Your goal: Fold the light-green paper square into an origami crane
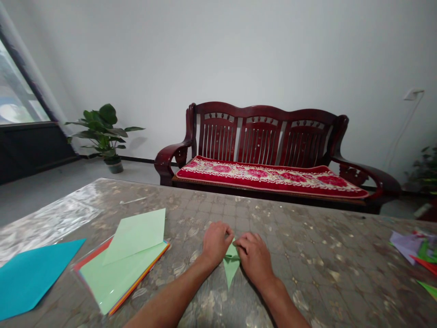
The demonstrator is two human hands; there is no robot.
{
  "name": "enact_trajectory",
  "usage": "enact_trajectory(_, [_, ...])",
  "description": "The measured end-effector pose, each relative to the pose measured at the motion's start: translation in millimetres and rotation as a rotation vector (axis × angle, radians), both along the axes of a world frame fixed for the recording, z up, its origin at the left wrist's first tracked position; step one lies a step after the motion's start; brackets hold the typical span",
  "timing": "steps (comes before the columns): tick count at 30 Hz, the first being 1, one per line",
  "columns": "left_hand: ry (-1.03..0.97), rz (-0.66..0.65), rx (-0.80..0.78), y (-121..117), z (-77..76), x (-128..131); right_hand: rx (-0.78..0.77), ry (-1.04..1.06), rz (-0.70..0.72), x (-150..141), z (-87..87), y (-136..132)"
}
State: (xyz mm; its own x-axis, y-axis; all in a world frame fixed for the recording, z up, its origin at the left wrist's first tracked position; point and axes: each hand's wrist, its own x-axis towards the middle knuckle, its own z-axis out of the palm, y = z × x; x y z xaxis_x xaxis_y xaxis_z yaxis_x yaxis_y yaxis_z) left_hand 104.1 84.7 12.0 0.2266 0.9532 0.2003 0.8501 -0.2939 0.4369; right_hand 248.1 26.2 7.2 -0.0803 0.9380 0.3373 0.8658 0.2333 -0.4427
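A small light green piece of folded paper (231,269) lies on the table between my hands, its narrow point toward me. My left hand (217,241) is closed, with thumb and fingertips pinched at the paper's upper left edge. On the other side, my right hand (253,255) has its bent fingers pressed on the upper right edge. A short fold stands across the paper's middle. My fingers partly cover the upper end of the paper.
A stack of coloured paper in a clear sleeve (118,278) lies left, with a loose light green sheet (139,234) on it. Blue paper (37,273) is farther left. Several coloured paper pieces (409,248) sit at the right edge. A wooden bench (261,141) stands beyond the table (307,264).
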Motion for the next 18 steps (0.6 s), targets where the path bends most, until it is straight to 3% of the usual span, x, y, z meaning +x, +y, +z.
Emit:
enact_trajectory(10, [0.009, 0.015, -0.066, 13.4, 1.6, 1.6, 0.022, -0.194, 0.073, -0.3, 9.1, -5.8])
enact_trajectory(18, [-0.185, -0.048, -0.166, 45.4, 5.3, -6.3, 0.017, -0.151, 0.066, 0.4, 9.2, -6.9])
